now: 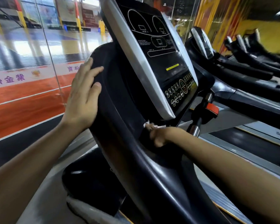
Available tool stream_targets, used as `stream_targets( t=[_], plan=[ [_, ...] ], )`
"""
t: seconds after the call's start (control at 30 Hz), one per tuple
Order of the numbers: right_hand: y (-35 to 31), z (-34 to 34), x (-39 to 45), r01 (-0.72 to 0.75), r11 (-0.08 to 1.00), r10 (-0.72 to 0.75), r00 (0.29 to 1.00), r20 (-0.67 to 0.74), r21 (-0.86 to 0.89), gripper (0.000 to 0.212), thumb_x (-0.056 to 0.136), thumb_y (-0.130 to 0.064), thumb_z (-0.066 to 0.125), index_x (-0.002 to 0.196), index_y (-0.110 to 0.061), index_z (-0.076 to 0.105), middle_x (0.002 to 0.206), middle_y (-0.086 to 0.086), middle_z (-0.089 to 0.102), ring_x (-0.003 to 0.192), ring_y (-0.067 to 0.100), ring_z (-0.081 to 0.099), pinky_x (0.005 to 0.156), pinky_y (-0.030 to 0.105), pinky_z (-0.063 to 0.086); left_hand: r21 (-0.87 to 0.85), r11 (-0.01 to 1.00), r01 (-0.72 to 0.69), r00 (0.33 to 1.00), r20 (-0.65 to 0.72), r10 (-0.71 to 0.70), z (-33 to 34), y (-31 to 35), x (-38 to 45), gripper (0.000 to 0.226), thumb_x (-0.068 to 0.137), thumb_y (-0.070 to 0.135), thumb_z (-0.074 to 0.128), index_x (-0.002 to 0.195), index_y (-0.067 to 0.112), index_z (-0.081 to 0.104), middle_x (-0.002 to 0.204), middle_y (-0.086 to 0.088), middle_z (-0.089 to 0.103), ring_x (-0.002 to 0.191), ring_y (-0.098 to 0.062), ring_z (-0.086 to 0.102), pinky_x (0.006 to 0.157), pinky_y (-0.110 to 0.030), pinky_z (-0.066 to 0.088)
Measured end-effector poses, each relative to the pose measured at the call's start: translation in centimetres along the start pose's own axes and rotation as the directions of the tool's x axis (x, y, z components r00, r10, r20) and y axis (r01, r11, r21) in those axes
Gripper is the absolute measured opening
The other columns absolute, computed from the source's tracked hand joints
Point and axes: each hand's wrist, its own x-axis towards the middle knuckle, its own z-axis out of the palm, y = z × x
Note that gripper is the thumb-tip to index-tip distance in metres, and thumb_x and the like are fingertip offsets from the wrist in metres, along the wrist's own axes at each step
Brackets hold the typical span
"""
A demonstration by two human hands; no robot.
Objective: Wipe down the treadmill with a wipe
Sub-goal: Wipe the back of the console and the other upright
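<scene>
Left grip flat, fingers straight, bracing treadmill console shroud for steadiness; right grip curled, pinching white wipe against shroud just below display panel.

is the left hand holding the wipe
No, the left hand rests bare and flat on the black console edge; the white wipe is at the right hand.

black treadmill, white wipe, orange floor
</scene>
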Motion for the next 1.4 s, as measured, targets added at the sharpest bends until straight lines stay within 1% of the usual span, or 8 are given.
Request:
stream_targets(
  t=[0.1, 0.23, 0.43, 0.67, 0.77, 0.87, 1.2, 1.4],
  plan=[
    [1.2, -0.7, -0.5, 0.103, 0.992, -0.104, 0.995, -0.008, -0.076, 0.052, 0.099, -0.002, 0.052, 0.149, -0.001, 0.040, 0.152, 0.022, 0.042, 0.137, 0.032, 0.046, 0.109, 0.037, 0.039, 0.002, 1.000, -0.014, 1.000, 0.008, 0.014, -0.4, 0.3, -0.2, 0.049, 0.104, 0.025, 0.035, 0.151, 0.018, 0.048, 0.168, 0.003, 0.025, 0.156, -0.009, 0.016, 0.128, -0.035, 0.011],
    [3.7, 0.1, -1.8, 0.050, 0.999, -0.051, 0.994, -0.092, -0.013, 0.032, 0.100, -0.019, 0.053, 0.127, -0.007, 0.064, 0.124, 0.013, 0.068, 0.111, 0.028, 0.064, 0.096, 0.035, 0.050, 0.052, 0.999, -0.002, 0.999, 0.041, 0.000, -0.8, 0.9, -0.2, 0.050, 0.104, 0.027, 0.035, 0.152, 0.016, 0.046, 0.168, -0.001, 0.025, 0.156, -0.013, 0.017, 0.126, -0.028, 0.009],
    [6.3, 0.8, -0.3, -0.029, 0.993, -0.007, 0.950, -0.313, -0.111, 0.032, 0.094, -0.019, 0.061, 0.125, -0.025, 0.063, 0.119, 0.011, 0.066, 0.109, 0.032, 0.064, 0.094, 0.039, 0.052, 0.167, 0.980, -0.111, 0.992, 0.081, 0.098, -0.7, 4.7, -0.7, 0.042, 0.093, 0.028, 0.049, 0.126, 0.009, 0.066, 0.147, -0.015, 0.053, 0.142, -0.037, 0.041, 0.122, -0.048, 0.027],
    [8.4, -0.1, -1.8, 0.130, 0.990, -0.088, 0.885, -0.456, 0.061, 0.033, 0.103, -0.038, 0.054, 0.110, -0.010, 0.070, 0.102, 0.016, 0.070, 0.096, 0.030, 0.069, 0.081, 0.037, 0.053, 0.291, 0.870, -0.398, 0.879, 0.393, 0.271, 2.8, 9.9, -5.2, 0.038, 0.093, 0.041, 0.043, 0.102, 0.021, 0.073, 0.120, -0.001, 0.068, 0.126, -0.027, 0.054, 0.117, -0.044, 0.029],
    [11.5, 0.3, -3.6, 0.282, 0.957, -0.202, 0.808, -0.553, 0.062, 0.017, 0.100, -0.024, 0.059, 0.106, -0.018, 0.074, 0.099, 0.007, 0.074, 0.096, 0.023, 0.071, 0.082, 0.036, 0.055, 0.331, 0.864, -0.379, 0.864, 0.462, 0.202, 3.8, 10.6, -6.0, 0.038, 0.093, 0.047, 0.040, 0.102, 0.027, 0.072, 0.114, 0.008, 0.068, 0.118, -0.018, 0.057, 0.115, -0.039, 0.030],
    [17.3, 0.8, -3.0, 0.293, 0.955, -0.160, 0.622, -0.767, 0.039, 0.017, 0.103, -0.022, 0.057, 0.110, -0.020, 0.072, 0.097, 0.004, 0.071, 0.092, 0.024, 0.068, 0.078, 0.038, 0.051, 0.421, 0.859, -0.292, 0.879, 0.472, 0.067, 3.9, 11.5, -6.0, 0.044, 0.092, 0.060, 0.034, 0.100, 0.035, 0.069, 0.104, 0.017, 0.068, 0.106, -0.014, 0.063, 0.104, -0.036, 0.038],
    [21.7, 7.2, -0.9, 0.541, 0.833, -0.179, 0.466, -0.867, 0.119, 0.045, 0.098, 0.004, 0.051, 0.135, -0.018, 0.063, 0.141, -0.001, 0.060, 0.132, 0.011, 0.052, 0.112, 0.021, 0.036, 0.437, 0.889, -0.133, 0.869, 0.484, -0.108, 5.7, 15.1, -7.7, 0.055, 0.089, 0.077, 0.012, 0.099, 0.049, 0.058, 0.096, 0.028, 0.059, 0.094, -0.003, 0.053, 0.090, -0.029, 0.036],
    [23.0, 5.0, 2.3, 0.129, 0.982, -0.184, 0.470, -0.863, -0.139, 0.047, 0.088, -0.002, 0.062, 0.134, -0.013, 0.063, 0.124, 0.008, 0.067, 0.105, 0.032, 0.055, 0.091, 0.041, 0.049, 0.577, 0.804, -0.142, 0.918, 0.381, -0.111, 6.6, 16.3, -8.9, 0.047, 0.096, 0.072, 0.025, 0.097, 0.045, 0.064, 0.082, 0.023, 0.059, 0.076, -0.006, 0.044, 0.070, -0.027, 0.030]
  ],
)
